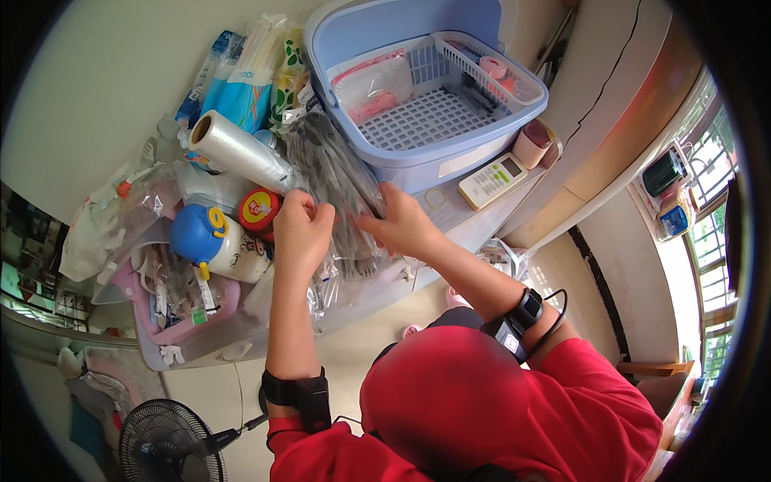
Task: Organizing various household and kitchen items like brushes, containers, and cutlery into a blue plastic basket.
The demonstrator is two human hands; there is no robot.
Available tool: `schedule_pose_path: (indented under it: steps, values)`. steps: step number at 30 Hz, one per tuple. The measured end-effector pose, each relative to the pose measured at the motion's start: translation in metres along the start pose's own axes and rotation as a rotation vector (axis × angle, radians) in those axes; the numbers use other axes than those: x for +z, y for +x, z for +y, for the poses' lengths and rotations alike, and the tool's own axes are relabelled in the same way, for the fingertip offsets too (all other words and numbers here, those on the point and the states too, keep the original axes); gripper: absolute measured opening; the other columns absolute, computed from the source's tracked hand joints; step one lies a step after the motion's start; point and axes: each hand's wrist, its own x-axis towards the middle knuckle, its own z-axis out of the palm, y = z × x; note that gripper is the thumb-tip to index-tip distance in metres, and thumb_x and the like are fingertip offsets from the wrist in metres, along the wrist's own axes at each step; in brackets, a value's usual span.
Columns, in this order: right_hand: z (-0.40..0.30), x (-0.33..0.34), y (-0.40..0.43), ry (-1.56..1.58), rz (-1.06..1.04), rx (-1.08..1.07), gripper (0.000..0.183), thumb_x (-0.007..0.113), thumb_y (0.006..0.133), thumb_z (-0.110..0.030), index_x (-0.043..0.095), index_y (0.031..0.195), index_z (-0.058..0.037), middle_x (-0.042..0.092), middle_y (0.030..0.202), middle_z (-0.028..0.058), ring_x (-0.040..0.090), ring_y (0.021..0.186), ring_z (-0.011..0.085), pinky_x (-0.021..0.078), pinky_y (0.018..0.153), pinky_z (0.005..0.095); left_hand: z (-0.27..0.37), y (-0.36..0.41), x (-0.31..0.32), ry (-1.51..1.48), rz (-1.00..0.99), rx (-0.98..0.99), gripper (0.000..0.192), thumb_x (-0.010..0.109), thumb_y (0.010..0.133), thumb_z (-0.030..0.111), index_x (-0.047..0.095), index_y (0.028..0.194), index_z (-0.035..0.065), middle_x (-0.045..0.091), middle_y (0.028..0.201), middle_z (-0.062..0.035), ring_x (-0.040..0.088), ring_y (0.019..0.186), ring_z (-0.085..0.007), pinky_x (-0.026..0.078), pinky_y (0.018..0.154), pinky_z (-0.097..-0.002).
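Observation:
A clear plastic bag of dark disposable cutlery (343,181) lies along the front of the blue basket, its lower end hanging over the cabinet edge. My left hand (304,232) pinches the bag's left side between thumb and bent fingers. On the opposite side, my right hand (406,223) grips the bag, thumb on top and the other fingers partly hidden. Beside my left hand are a jar with a red and yellow lid (259,208) and a roll of clear plastic film (241,153). A blue-lidded bottle (241,256) stands just left of that wrist.
The blue lidded basket (385,159) holds a zip bag (373,84) and small items. An air-conditioner remote (493,181) and a rubber band (437,199) lie on the cabinet top. A pink bin (147,313) of packets sits left. On the floor stands a black fan (171,443).

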Motion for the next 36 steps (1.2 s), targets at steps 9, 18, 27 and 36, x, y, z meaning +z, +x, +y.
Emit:
schedule_pose_path:
  steps: [9,18,27,36]
  values:
    - [-0.003,0.002,0.004,0.765,-0.18,0.368,0.032,0.056,0.085,-0.024,0.053,0.098,0.0049,0.056,0.066,0.0091,0.055,0.053,0.0147,0.042,0.041,0.03,0.01,0.006,-0.001,-0.382,-0.232,-0.086,0.02,0.055,0.077,0.008,0.042,0.088,-0.0013,0.059,0.071,-0.0111,0.055,0.046,-0.0138,0.043,0.039,-0.025]
    - [-0.006,-0.003,0.009,-0.489,-0.239,-0.024,0.033,0.04,0.087,-0.022,0.062,0.087,0.0019,0.064,0.09,0.0209,0.062,0.082,0.0377,0.0512,0.068,0.0408,0.053,0.011,-0.036,-0.533,-0.199,-0.047,0.019,0.052,0.077,0.004,0.034,0.082,0.0031,0.058,0.08,-0.016,0.065,0.058,-0.0232,0.047,0.042,-0.0285]
    - [-0.004,-0.006,0.019,-0.777,-0.333,-0.321,0.03,0.046,0.085,-0.028,0.061,0.085,-0.0026,0.063,0.077,0.0175,0.062,0.076,0.0351,0.0501,0.067,0.0431,0.049,-0.009,-0.04,-0.4,-0.102,0.158,0.02,0.043,0.078,-0.004,0.03,0.09,0.0054,0.059,0.095,-0.0239,0.065,0.065,-0.0252,0.052,0.048,-0.0294]
    - [0.018,-0.031,-0.021,-0.359,-0.181,-0.142,0.064,0.051,0.083,-0.052,0.046,0.116,0.0021,0.063,0.083,0.0211,0.061,0.086,0.0381,0.0474,0.076,0.0426,0.032,-0.016,-0.024,-0.924,-0.171,0.091,0.043,0.052,0.084,0.002,0.028,0.12,-0.0005,0.054,0.112,-0.0235,0.064,0.081,-0.0283,0.056,0.066,-0.0389]
